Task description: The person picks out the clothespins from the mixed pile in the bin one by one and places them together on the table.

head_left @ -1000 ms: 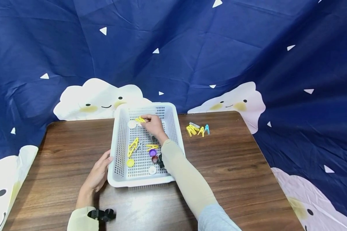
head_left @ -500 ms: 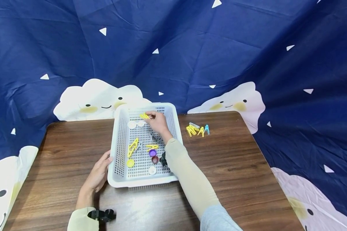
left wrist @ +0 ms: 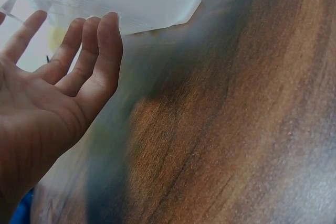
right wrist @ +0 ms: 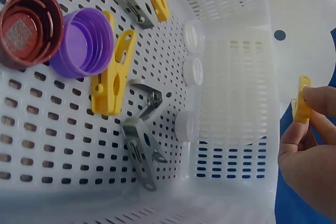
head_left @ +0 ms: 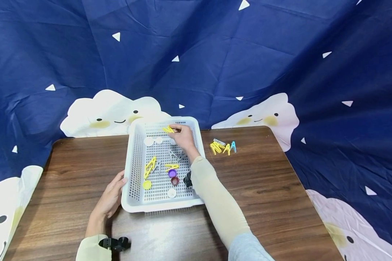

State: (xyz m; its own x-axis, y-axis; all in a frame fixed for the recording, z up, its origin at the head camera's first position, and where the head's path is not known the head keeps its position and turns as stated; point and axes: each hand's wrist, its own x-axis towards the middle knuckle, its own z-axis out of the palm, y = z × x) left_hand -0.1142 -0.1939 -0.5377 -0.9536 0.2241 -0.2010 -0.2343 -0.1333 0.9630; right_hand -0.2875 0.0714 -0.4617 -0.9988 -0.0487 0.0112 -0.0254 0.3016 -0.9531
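My right hand (head_left: 184,137) pinches a yellow clothespin (head_left: 168,129) above the far end of a white plastic basket (head_left: 128,181). In the right wrist view the same clothespin (right wrist: 301,99) sits between thumb and fingertips, beyond the basket's far rim. My left hand (head_left: 110,195) holds the basket's near-left side, thumb tip at the rim and fingers (left wrist: 107,51) against the outer wall. Inside lie yellow clothespins (right wrist: 113,82), grey clothespins (right wrist: 139,150), a purple cap (right wrist: 84,43), a dark red cap (right wrist: 31,27), a yellow cap (head_left: 147,185) and several white caps (right wrist: 185,126).
On the wooden table (head_left: 264,195), right of the basket, several yellow clothespins (head_left: 216,146) lie with a grey clothespin (head_left: 219,141) and a blue clothespin (head_left: 233,146). A blue cloth (head_left: 196,72) with white clouds hangs behind and beside the table.
My right hand has moved right and slightly up with the yellow clothespin, uncovering white caps and grey clothespins in the basket. The left hand has stayed at the basket's side.
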